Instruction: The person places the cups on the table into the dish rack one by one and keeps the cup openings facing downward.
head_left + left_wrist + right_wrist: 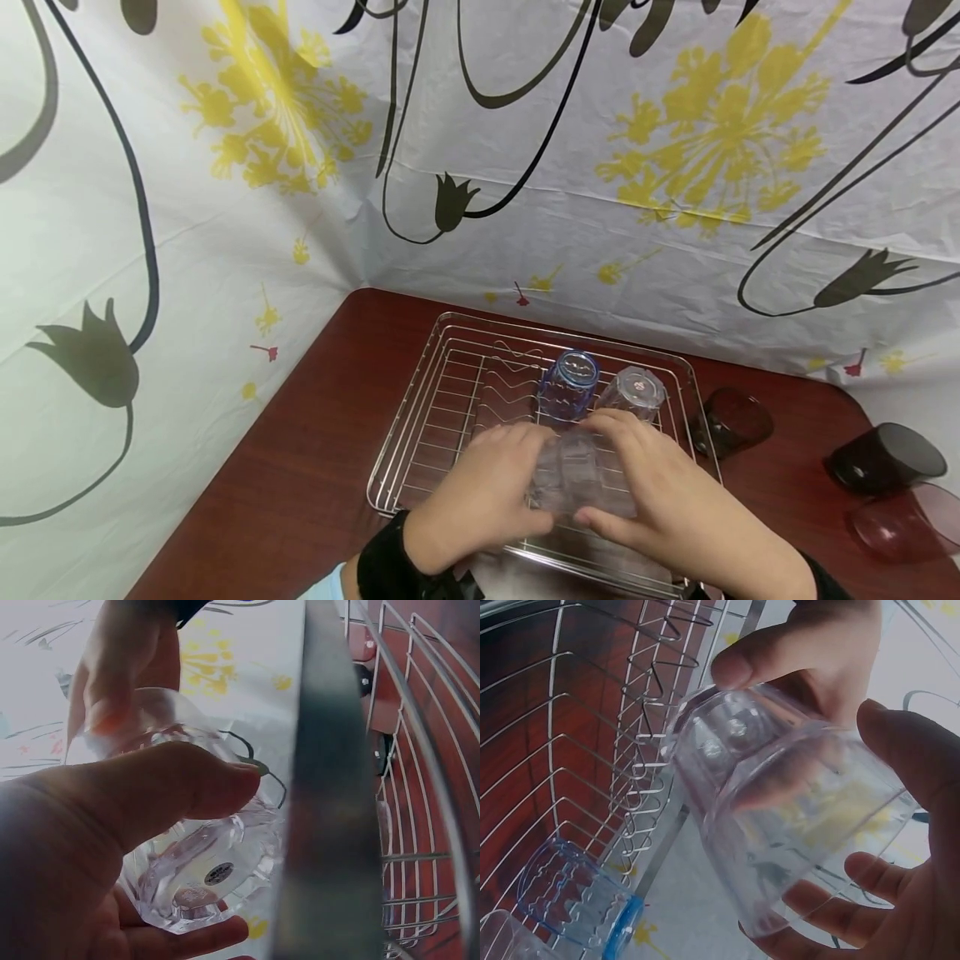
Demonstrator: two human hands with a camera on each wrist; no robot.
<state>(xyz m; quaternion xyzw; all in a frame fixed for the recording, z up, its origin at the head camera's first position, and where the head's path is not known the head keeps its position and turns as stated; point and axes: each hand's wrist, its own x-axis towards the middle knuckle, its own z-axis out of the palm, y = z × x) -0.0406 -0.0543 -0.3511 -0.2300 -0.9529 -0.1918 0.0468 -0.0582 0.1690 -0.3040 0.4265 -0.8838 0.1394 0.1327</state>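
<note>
Both hands hold one clear glass (573,475) over the front part of a wire dish rack (420,467). The left hand (483,492) grips it from the left, and the right hand (652,500) has its fingers around the other side. Tilted on its side, the glass (780,787) has its faceted base towards the left hand (817,664) and its wide open end by the right hand (907,855). A small dark oval sticker (219,874) shows near its base. Within the rack a blue glass (568,385) and another clear glass (633,392) stand upside down.
Right of the rack, on the dark red table (300,467), are a dark glass (731,421), a black glass (885,458) lying tilted and a reddish see-through glass (907,521). Patterned white cloth (480,275) hangs behind the table. A blurred grey bar (334,787) crosses the left wrist view.
</note>
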